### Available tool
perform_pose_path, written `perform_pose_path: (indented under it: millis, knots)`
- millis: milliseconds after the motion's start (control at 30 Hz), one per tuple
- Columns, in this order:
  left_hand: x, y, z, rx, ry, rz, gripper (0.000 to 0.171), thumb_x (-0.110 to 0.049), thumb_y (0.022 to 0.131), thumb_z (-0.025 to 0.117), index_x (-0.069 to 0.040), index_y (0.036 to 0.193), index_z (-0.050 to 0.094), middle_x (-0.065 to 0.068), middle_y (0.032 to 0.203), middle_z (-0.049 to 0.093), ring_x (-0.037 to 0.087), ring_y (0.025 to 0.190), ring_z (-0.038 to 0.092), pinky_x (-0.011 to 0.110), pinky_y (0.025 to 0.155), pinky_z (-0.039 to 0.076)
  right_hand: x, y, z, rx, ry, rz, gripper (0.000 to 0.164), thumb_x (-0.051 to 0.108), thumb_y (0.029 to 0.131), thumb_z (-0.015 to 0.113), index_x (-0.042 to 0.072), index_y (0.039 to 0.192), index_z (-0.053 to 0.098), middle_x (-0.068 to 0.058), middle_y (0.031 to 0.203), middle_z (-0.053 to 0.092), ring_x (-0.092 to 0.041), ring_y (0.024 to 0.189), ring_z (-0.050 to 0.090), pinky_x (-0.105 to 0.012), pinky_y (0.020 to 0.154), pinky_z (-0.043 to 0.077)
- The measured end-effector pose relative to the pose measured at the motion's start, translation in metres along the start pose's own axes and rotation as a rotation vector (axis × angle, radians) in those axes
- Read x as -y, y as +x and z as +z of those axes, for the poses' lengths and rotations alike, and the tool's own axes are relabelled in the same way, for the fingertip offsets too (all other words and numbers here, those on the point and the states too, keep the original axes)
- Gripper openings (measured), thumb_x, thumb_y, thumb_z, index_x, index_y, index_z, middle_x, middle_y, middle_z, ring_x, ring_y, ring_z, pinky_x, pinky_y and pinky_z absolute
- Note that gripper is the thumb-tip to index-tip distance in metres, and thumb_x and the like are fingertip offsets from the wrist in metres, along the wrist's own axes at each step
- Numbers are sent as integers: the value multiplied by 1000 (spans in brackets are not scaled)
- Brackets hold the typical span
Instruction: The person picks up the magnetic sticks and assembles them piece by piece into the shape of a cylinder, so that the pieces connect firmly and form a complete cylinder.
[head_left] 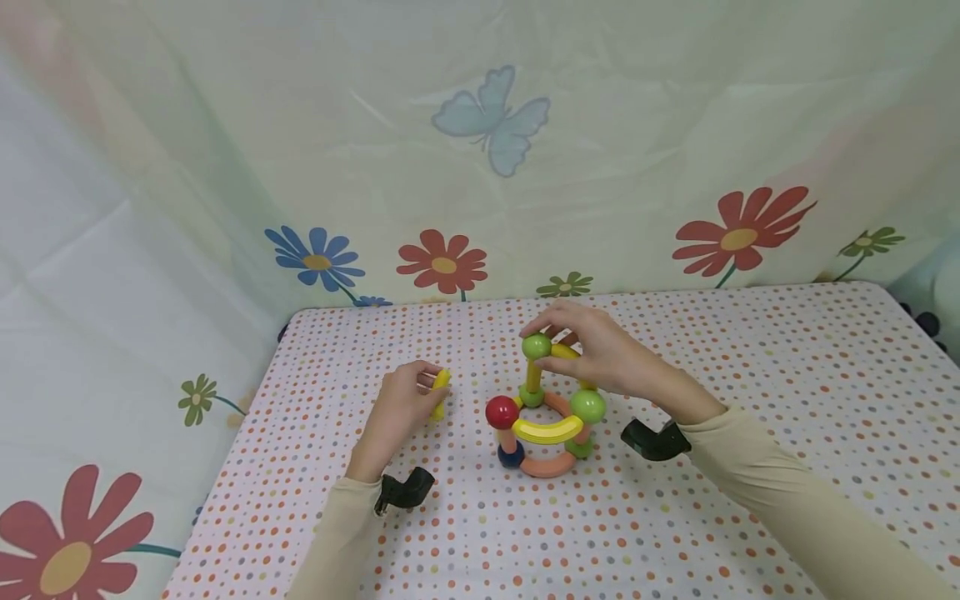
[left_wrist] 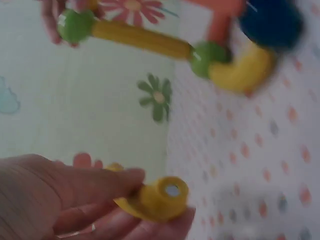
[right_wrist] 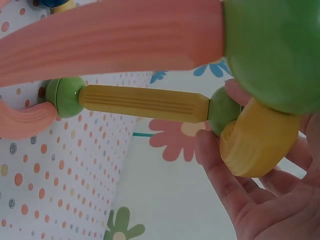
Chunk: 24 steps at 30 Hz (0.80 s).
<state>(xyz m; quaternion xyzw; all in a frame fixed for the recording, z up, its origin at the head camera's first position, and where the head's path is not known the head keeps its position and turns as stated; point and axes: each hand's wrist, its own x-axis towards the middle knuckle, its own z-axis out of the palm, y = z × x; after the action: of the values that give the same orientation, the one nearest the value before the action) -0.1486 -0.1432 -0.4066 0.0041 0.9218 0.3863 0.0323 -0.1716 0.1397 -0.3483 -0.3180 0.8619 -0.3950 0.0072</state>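
My left hand (head_left: 401,406) pinches a yellow curved magnetic rod (left_wrist: 150,202) between thumb and fingers, left of the ball-and-rod structure; a silvery disc shows in its end. At the structure's top back, my right hand (head_left: 600,350) grips a green ball (head_left: 536,346) with thumb and fingertips. This ball sits on an upright yellow rod (right_wrist: 145,102), and a yellow curved rod (right_wrist: 260,142) joins it to a larger green ball (head_left: 588,407). In front, another yellow curved rod (head_left: 547,432) links that ball to a red ball (head_left: 502,412).
Below, a dark blue ball (head_left: 511,454) and a salmon curved rod (head_left: 548,467) form part of the base on the dotted tablecloth (head_left: 570,542). A flowered curtain (head_left: 600,167) hangs behind the table. Black wrist cameras sit on both wrists.
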Motion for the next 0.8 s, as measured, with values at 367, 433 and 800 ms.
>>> perform_pose_path:
  millis: [367, 433, 800]
  knots:
    - [-54, 8, -4, 129, -267, 170, 34, -15, 88, 87, -7, 119, 77, 7, 102, 77, 19, 88, 74, 33, 71, 61, -1, -2, 2, -16, 2, -5, 34, -3, 88, 81, 2, 121, 70, -10, 118, 68, -29, 104, 67, -51, 90, 58]
    - [-58, 9, -4, 156, -247, 199, 31, -18, 89, 86, -8, 118, 78, 7, 103, 77, 18, 86, 73, 35, 70, 61, -1, -2, 2, -15, 2, 0, 34, -3, 89, 81, 2, 121, 70, -10, 118, 67, -29, 104, 66, -51, 91, 58]
    - [-73, 12, -4, 183, -168, 269, 31, -19, 90, 85, -11, 119, 80, 4, 101, 78, 15, 82, 70, 28, 63, 55, -1, -1, 1, -10, 8, 6, 34, -3, 89, 80, 1, 121, 70, -11, 117, 66, -30, 104, 67, -53, 92, 57]
